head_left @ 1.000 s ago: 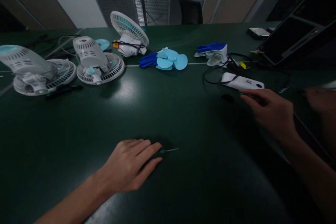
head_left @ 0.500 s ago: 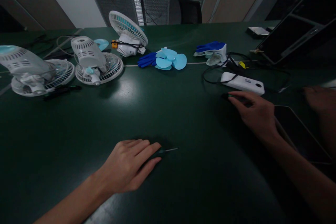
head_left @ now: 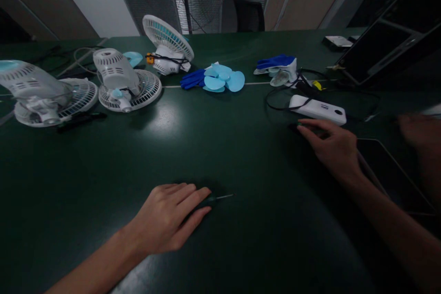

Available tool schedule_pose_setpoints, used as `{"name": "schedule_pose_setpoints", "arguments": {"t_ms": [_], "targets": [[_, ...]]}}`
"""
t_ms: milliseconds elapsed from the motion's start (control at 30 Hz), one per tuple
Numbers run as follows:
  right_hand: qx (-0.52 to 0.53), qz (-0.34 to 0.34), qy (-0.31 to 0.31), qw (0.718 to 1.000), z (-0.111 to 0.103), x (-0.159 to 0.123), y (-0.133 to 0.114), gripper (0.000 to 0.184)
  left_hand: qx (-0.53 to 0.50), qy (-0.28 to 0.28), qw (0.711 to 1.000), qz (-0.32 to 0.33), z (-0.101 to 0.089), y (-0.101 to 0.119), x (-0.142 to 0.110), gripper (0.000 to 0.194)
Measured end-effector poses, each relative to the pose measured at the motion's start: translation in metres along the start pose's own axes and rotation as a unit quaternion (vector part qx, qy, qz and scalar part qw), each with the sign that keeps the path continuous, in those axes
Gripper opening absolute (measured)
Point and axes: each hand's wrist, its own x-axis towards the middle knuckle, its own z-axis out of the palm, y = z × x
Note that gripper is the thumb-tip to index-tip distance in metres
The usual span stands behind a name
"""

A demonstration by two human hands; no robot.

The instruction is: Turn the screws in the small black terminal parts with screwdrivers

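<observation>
Screwdriver [head_left: 223, 196] and left hand [head_left: 168, 216] are together over the near part of the dark green table [head_left: 138, 161], well in from its far edge. The hand is palm down, its fingers and thumb closed narrowly about the dark handle, most of which they hide; the thin metal shaft is bare and points toward the table's right side. It should be light and stiff, not fragile, with a smooth handle that might roll if let go. The thick handle is the place to hold it, clear of the slim tip.

The right hand [head_left: 334, 147] has thumb and fingertips pinched narrowly on a small green-ended object [head_left: 299, 123], too dark to name more closely, just beside a white elongated device [head_left: 319, 108] with a black cord. A dark flat panel [head_left: 392, 174] lies beside the right forearm, and another person's hand [head_left: 420, 133] is near the table's right side. Farther back are a light-blue fan blade [head_left: 223, 78] and a blue-and-white glove [head_left: 277, 64], nearer the far edge.
</observation>
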Motion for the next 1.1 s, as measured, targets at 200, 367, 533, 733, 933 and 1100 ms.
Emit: {"name": "schedule_pose_setpoints", "arguments": {"t_ms": [200,367,533,733,933,1100], "targets": [[0.006,-0.001,-0.014,1.000,0.0026,0.0021,0.0015,0.042,0.005,0.005,1.000,0.002,0.0011,0.0000,-0.0011,0.028],[0.010,0.009,-0.014,1.000,0.0018,0.0019,0.0052,0.041,0.000,0.000,1.000,-0.002,0.0009,0.0003,-0.0002,0.027],[0.010,0.025,-0.014,1.000,0.0009,0.0008,0.0050,0.043,-0.005,0.001,1.000,0.003,0.0007,0.0003,0.0007,0.027],[0.015,0.026,-0.013,0.999,0.0012,0.0003,0.0039,0.043,-0.003,-0.001,1.000,0.000,0.0006,0.0002,-0.0011,0.028],[0.014,0.038,-0.018,0.999,0.0004,0.0010,0.0014,0.043,-0.006,-0.008,1.000,0.000,-0.0004,0.0005,-0.0013,0.028],[0.010,0.037,-0.023,0.999,-0.0011,0.0001,-0.0025,0.039,-0.005,-0.007,1.000,-0.001,0.0007,0.0003,-0.0012,0.027]]}}
